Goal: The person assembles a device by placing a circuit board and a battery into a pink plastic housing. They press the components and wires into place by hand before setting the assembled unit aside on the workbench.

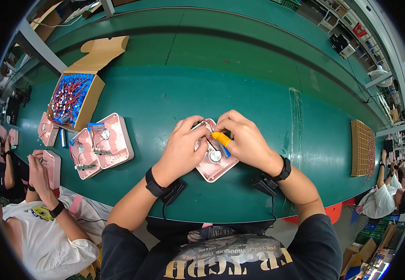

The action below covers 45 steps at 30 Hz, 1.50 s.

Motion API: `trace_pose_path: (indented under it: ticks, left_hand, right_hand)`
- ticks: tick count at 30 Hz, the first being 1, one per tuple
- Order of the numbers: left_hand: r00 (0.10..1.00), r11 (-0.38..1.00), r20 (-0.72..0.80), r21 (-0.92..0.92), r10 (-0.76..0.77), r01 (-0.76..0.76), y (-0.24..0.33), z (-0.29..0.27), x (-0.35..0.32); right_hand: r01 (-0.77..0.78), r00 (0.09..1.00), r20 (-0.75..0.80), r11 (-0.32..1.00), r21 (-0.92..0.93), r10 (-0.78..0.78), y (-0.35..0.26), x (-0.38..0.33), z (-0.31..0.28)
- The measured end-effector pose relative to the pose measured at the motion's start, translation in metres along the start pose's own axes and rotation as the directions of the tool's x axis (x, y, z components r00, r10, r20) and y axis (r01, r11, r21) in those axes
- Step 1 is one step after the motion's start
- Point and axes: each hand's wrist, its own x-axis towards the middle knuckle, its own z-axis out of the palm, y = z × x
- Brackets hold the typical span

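Observation:
In front of me a pink plastic housing (210, 174) lies with its inside facing up. A round silver speaker (215, 156) sits in it, and a blue cylindrical battery (226, 151) lies beside the speaker, partly covered by my right hand. Over the housing's far end my left hand (186, 143) pinches thin wires (209, 125). Opposite it, my right hand (245, 139) has its fingertips closed at the same wires and wears a yellow finger cot (221, 138). The exact grip points are hidden by the fingers.
To the left are two pink housings (124, 156) with boards and batteries, and an open cardboard box (89, 103) of blue batteries. A divided cardboard tray (363, 148) stands far right. Black devices (265, 184) sit at the table's near edge. Co-workers (48, 228) sit on both sides.

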Motion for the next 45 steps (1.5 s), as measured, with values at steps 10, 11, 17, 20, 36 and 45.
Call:
trace_pose_path:
  ticks: [10, 11, 17, 20, 36, 45]
  left_hand:
    - [0.991, 0.996, -0.128, -0.076, -0.047, 0.038, 0.012, -0.016, -0.004]
    - [0.997, 0.999, -0.065, -0.016, -0.04, 0.039, 0.012, -0.023, -0.006]
    - [0.998, 0.973, 0.034, 0.225, 0.047, -0.054, 0.0, -0.032, -0.021]
    - [0.999, 0.972, 0.035, 0.232, 0.04, -0.047, 0.0, -0.031, -0.021]
    - [0.99, 0.978, -0.075, 0.182, 0.118, -0.102, -0.006, -0.012, -0.033]
    - [0.985, 0.977, -0.091, 0.168, 0.146, -0.13, -0.007, -0.008, -0.034]
  right_hand:
    - [0.031, 0.999, 0.009, 0.987, -0.158, -0.03, 0.002, -0.004, 0.009]
    - [0.031, 1.0, 0.008, 0.987, -0.156, -0.03, 0.003, -0.005, 0.008]
    - [0.001, 0.993, 0.113, 0.979, -0.205, 0.023, 0.005, -0.004, 0.001]
    - [0.051, 0.994, 0.103, 0.975, -0.216, -0.029, -0.003, -0.003, -0.007]
    - [0.3, 0.938, 0.295, 0.857, -0.42, -0.184, -0.025, -0.008, -0.009]
    - [0.241, 0.953, 0.258, 0.917, -0.317, -0.161, -0.024, -0.006, -0.01]
